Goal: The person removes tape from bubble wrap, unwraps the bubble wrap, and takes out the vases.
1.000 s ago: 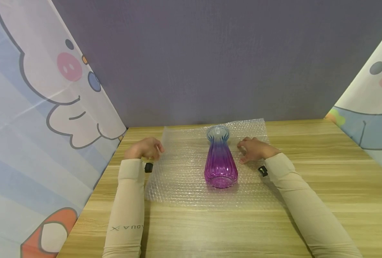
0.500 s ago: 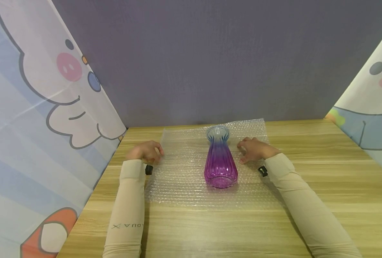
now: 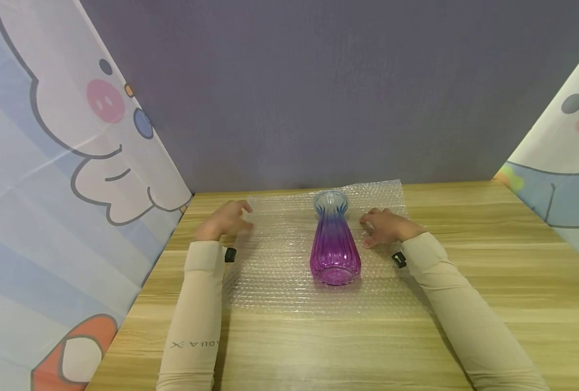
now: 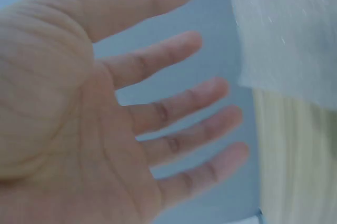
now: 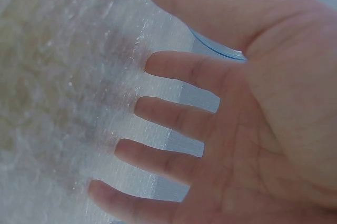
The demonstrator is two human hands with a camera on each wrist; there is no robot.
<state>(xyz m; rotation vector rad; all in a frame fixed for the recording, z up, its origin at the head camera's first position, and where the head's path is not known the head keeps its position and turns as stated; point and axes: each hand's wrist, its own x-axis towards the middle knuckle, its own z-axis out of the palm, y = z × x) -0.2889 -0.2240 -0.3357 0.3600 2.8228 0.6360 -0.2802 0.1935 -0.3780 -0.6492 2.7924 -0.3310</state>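
A fluted glass vase (image 3: 335,244), blue at the mouth and purple toward the base, lies on its side on a sheet of clear bubble wrap (image 3: 279,271). At the sheet's left edge my left hand (image 3: 226,220) holds nothing; its spread fingers (image 4: 184,98) show in the left wrist view with the wrap beyond their tips. To the right of the vase, my right hand (image 3: 387,225) rests its fingertips on the wrap, fingers apart and gently bent. In the right wrist view the fingers (image 5: 174,113) reach the bubble wrap, and part of the vase's rim (image 5: 216,48) shows behind the thumb.
The wooden table (image 3: 279,353) extends around the wrap on every side. A grey panel (image 3: 318,98) rises at its back edge. Cloths printed with cartoon figures hang at the left (image 3: 40,217) and the right (image 3: 567,163).
My left hand has lifted slightly and shifted right, its fingers opening from a loose curl to a wider spread. The right hand, vase and most of the wrap stay in place.
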